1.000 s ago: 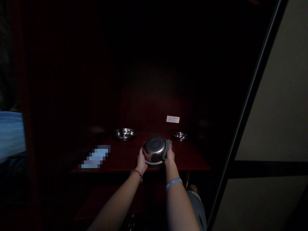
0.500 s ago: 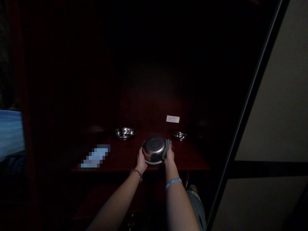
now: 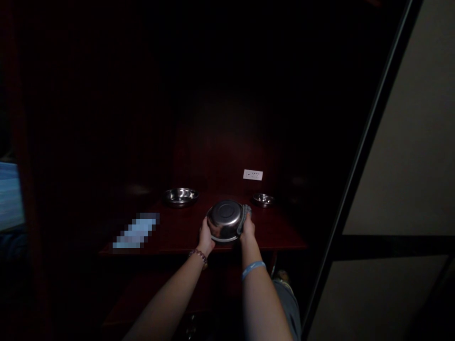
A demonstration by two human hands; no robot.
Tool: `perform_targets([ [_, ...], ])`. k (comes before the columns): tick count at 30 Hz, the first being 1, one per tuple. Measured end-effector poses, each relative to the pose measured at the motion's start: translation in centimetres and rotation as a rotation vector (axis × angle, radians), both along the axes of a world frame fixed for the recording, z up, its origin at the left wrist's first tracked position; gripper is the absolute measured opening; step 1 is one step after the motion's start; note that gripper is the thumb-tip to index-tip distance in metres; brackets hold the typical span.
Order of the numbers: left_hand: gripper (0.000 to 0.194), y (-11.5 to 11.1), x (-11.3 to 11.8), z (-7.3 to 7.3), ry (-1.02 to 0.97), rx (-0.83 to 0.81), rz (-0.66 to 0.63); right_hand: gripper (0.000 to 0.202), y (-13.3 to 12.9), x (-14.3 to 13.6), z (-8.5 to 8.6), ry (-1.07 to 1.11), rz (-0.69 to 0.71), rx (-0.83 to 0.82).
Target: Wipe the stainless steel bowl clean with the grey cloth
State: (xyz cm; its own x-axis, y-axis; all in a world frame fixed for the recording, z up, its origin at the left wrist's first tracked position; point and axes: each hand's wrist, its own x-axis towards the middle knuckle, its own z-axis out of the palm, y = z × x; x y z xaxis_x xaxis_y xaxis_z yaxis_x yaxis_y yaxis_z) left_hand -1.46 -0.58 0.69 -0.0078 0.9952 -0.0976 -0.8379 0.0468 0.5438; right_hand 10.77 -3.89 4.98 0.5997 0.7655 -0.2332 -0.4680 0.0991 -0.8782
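A shiny metal bowl [image 3: 225, 219], its base turned up, is held between my two hands over the front of a dark red shelf [image 3: 277, 234]. My left hand [image 3: 205, 237] grips the bowl's left rim. On the right side, my right hand [image 3: 248, 228] presses a grey cloth [image 3: 243, 219] against the bowl. Two more metal bowls stand upright farther back: a wider one [image 3: 181, 197] at the left and a smaller one [image 3: 263, 200] at the right.
A pixelated bluish flat patch [image 3: 137, 232] lies at the shelf's left front. A white socket panel [image 3: 253, 174] is on the back wall. The cabinet's frame edge [image 3: 366, 137] slants along the right. A lower shelf [image 3: 131, 298] is beneath.
The whole view has shifted slightly, so things appear a little farther left. Both hands keep their hold on the bowl and cloth, with little other visible movement.
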Motion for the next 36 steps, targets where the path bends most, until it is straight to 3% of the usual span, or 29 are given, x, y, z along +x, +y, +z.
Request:
perform_targets([
  [7, 0.031, -0.4, 0.1, 0.3, 0.03, -0.011, 0.03, 0.055, -0.4, 0.1, 0.6, -0.024, 0.005, -0.015],
  [17, 0.025, -0.8, 0.7, 0.8, 0.054, 0.029, 0.141, 0.05, -0.7, 0.4, 1.6, -0.293, -0.121, 0.073],
  [23, 0.038, -0.8, 0.9, 0.8, 0.009, 0.177, 0.006, 0.054, -0.4, -0.6, 1.4, -0.139, -0.207, 0.195],
  [27, 0.031, -0.6, 0.5, 0.5, 0.03, 0.094, 0.032, 0.05, 0.0, -0.8, 0.6, -0.168, -0.172, 0.105],
  [31, 0.032, -0.3, 0.2, 0.3, 0.055, -0.058, 0.063, 0.04, -0.5, -0.6, 0.4, -0.417, -0.156, -0.086],
  [36, 0.033, -0.3, 0.2, 0.3, 0.115, -0.053, 0.11, 0.049, -1.8, -0.7, 1.0, -0.606, -0.249, -0.087],
])
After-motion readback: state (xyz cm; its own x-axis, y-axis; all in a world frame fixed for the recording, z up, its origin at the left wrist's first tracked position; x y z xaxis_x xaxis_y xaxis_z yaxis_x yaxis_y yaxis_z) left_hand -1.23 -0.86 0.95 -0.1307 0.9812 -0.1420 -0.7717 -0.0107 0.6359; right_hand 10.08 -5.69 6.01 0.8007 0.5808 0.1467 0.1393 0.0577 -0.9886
